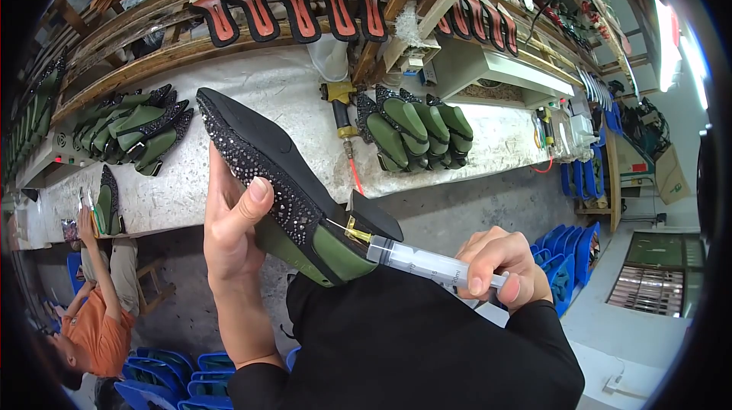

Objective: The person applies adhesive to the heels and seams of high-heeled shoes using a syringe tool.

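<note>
My left hand (238,231) holds a shoe (286,173) with a black sole, a dark studded upper and a green part around a shoe last. The thumb lies on the studded side, while the other fingers are mostly hidden behind the shoe. In my right hand (499,269) is a clear syringe (423,261), gripped at its plunger end. Its yellow-based needle tip (357,233) points at the shoe's heel end, beside the black heel (374,215). Whether the tip touches the shoe cannot be made out.
Green and black shoes lie on the workbench (267,82) in two groups (145,124), (419,128). A yellow-and-black tool (341,109) with a red hose is between them. Pink-lined pieces (286,9) hang above. A person in orange (99,334) works at left. Blue bins (564,265) stand right.
</note>
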